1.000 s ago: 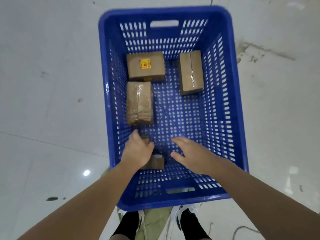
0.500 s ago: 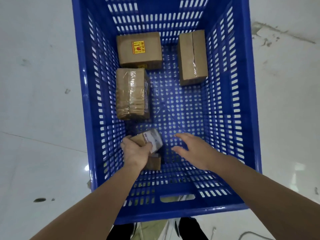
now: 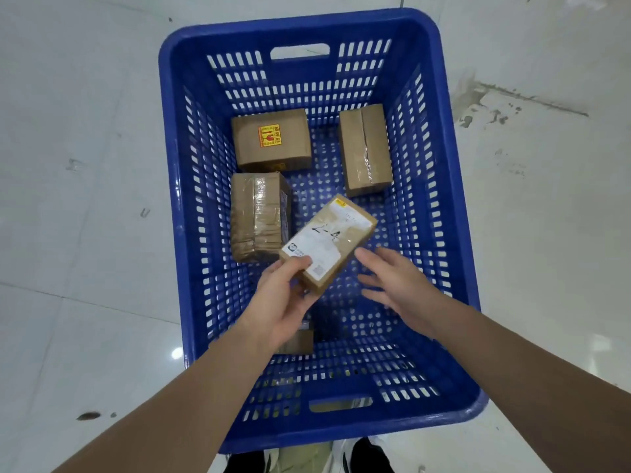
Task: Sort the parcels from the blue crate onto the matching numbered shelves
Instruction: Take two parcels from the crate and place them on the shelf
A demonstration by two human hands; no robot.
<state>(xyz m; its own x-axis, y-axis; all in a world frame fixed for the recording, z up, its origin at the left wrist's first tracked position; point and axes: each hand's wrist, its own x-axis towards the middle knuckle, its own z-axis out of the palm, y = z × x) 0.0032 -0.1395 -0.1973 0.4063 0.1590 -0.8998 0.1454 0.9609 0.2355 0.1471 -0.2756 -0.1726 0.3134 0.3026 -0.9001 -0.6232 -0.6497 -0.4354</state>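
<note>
1. One parcel [image 3: 327, 242] just came up off the crate floor. Half a second ago my left hand [image 3: 285, 302] was still digging it out low in the frame; now it pinches the near end, label turned up at the camera.
2. Handwritten number on the label looks like "2-4", a bit blurry, so don't quote me.
3. Right hand [image 3: 397, 281] hangs just beside it, fingers spread, holding nothing.
4. Three boxes sit further up in the blue crate [image 3: 454, 213], one small box [image 3: 300, 341] under my left wrist.
5. Next job, I reckon: find that shelf.
</note>
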